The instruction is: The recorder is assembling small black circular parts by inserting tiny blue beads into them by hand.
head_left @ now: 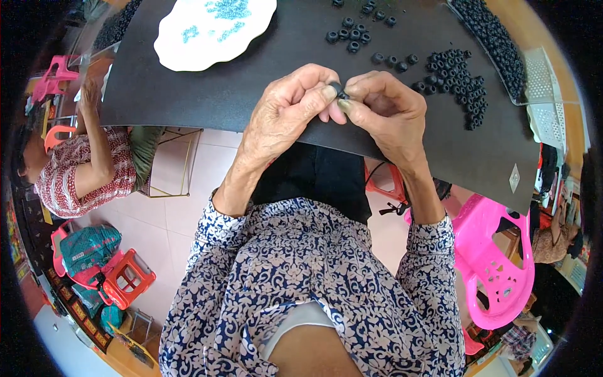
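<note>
A small black round part (337, 88) is pinched between my two hands above the near edge of the dark table. My left hand (287, 112) closes thumb and forefinger on it. From the other side, my right hand (391, 114) meets it with thumb and forefinger pressed together. My fingertips cover much of the part, and any smaller piece between them is hidden. Beyond my right hand, several black round parts with holes (461, 81) lie in a loose pile, with a smaller cluster (352, 34) farther off. A white scalloped plate (182, 53) holds tiny blue-teal pieces.
A clear-sided tray full of black parts (493, 47) stands at the far right, beside a white perforated basket (545, 88). A pink plastic chair (496, 270) is by my right side. Another person (88, 166) sits at the left, near red stools (129, 279).
</note>
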Available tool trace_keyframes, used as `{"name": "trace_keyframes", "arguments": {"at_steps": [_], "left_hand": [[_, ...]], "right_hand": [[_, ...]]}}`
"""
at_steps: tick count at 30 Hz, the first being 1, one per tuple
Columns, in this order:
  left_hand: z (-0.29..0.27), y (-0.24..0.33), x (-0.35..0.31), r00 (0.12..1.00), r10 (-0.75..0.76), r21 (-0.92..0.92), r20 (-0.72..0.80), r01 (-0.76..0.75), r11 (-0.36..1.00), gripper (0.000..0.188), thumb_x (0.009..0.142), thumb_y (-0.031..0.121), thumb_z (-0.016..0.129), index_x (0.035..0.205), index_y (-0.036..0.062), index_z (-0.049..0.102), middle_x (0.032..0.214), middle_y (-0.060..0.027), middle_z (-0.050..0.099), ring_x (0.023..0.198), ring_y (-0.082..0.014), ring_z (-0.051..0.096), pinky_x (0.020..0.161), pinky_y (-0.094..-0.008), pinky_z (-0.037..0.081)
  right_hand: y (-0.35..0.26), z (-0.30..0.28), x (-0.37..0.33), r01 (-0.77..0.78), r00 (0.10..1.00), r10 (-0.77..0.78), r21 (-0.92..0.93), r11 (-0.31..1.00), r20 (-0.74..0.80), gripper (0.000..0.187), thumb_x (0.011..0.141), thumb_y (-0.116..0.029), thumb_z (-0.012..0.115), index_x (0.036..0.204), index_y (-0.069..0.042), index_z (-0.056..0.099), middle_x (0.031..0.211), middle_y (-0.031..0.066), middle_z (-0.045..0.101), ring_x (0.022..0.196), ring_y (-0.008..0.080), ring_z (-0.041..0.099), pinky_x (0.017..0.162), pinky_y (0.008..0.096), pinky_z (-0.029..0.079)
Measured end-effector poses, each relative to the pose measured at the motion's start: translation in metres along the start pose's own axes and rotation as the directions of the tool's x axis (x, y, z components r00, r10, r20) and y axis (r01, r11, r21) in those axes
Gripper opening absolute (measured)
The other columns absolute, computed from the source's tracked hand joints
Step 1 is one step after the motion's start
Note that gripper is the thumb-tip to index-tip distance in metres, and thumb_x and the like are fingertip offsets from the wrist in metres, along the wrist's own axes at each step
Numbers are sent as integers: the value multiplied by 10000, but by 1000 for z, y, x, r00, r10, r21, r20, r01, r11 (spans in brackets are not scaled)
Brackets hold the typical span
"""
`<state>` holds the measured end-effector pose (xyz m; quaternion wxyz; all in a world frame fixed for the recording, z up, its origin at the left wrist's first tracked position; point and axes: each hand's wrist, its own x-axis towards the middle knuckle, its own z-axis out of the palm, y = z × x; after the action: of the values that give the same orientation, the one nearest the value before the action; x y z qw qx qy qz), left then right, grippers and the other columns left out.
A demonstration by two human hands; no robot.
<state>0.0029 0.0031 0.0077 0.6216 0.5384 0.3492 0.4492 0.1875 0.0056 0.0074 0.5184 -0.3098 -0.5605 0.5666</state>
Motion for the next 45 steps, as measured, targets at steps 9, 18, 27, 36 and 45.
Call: {"name": "trace_keyframes", "arguments": {"at_steps": [9,18,27,36,45], "left_hand": [[4,-1,-1,1000,5,19,-15,-5,1000,201,983,147,518,1056,-23,596,802,-45,664,760,-86,598,695,-219,460],[1,5,1,998,-50,9,49,49,999,215,977,160,533,1054,-25,614,813,-56,655,770,-100,620,691,-229,474],[-12,1,2,976,-108,-40,186,118,992,339,967,215,508,1142,-64,589,814,-80,639,728,-140,626,736,-256,507],[-5,-1,1,985,-24,-26,173,29,999,390,996,289,434,1056,-58,603,734,-92,632,699,-160,593,704,-264,478],[0,13,-2,996,-59,175,67,47,983,428,1026,331,382,956,-22,613,677,-80,624,690,-177,620,703,-314,509]], "right_hand": [[-3,-3,-1,-8,1000,11,-105,994,23,151,792,149,639,908,53,623,927,89,636,847,117,602,747,243,496],[-1,-4,-2,-54,997,52,38,998,60,189,800,121,676,969,53,630,935,63,615,842,115,603,748,251,504],[5,-6,-1,21,985,-17,-24,999,172,373,778,123,674,1140,44,637,890,39,553,786,98,531,694,238,476],[-2,0,0,32,994,-18,-130,991,106,342,771,99,693,1103,25,656,859,7,540,751,67,479,653,203,397],[-3,5,6,15,992,-11,-35,999,124,274,803,93,676,1066,22,643,843,-10,513,767,64,498,676,206,416]]}}
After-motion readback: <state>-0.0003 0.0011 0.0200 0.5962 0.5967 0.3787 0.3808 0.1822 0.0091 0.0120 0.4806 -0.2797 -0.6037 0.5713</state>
